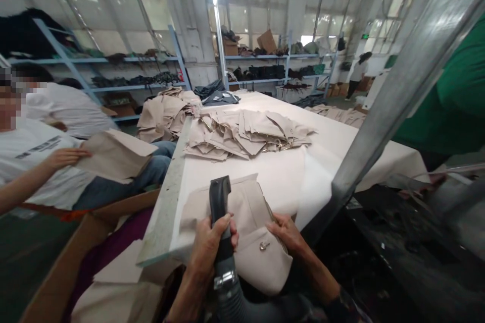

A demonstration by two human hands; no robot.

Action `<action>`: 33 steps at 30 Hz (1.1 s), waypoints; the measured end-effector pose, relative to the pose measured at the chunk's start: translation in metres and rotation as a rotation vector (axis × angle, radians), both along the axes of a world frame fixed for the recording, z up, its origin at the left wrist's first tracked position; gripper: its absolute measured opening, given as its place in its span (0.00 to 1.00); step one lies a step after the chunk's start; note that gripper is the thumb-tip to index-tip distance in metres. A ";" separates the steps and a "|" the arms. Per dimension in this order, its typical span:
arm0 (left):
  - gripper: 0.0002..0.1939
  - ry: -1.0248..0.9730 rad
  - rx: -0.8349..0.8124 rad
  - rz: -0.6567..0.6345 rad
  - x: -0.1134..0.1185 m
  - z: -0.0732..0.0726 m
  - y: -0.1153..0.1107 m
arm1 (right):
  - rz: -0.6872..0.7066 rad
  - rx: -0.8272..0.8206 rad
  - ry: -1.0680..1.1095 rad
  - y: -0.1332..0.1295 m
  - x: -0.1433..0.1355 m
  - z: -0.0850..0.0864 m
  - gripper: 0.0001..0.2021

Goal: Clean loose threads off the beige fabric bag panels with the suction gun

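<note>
My left hand [214, 242] is wrapped round the black handle of a vacuum nozzle [220, 197], whose ribbed hose runs down toward me. Under the nozzle lies a beige fabric piece [250, 207], partly on the table and partly hanging over its near edge. A small metal fitting [264, 246] sits on its lower flap. My right hand [286, 232] pinches the right edge of this fabric piece between thumb and fingers. The underside of the fabric is hidden.
A heap of beige fabric pieces [246, 133] lies farther back on the table [273, 171]. At right, a slanted metal post [379, 126] crosses the view. A cardboard box [56, 272] stands at lower left. A seated co-worker [49, 146] holds another piece.
</note>
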State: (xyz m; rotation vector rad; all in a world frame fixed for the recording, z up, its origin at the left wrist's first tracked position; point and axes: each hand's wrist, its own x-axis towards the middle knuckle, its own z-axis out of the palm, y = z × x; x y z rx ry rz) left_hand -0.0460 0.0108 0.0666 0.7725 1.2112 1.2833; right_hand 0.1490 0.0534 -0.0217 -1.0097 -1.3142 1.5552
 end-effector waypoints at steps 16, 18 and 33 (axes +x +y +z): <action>0.05 -0.117 -0.278 -0.305 0.039 -0.023 0.108 | -0.074 0.023 -0.014 0.009 0.007 -0.018 0.13; 0.05 -0.118 -0.267 -0.294 0.040 -0.026 0.114 | -0.108 0.001 -0.012 0.011 0.007 -0.020 0.12; 0.17 0.196 -0.041 -0.129 0.002 0.029 0.016 | -0.473 0.263 0.113 0.086 -0.032 0.024 0.11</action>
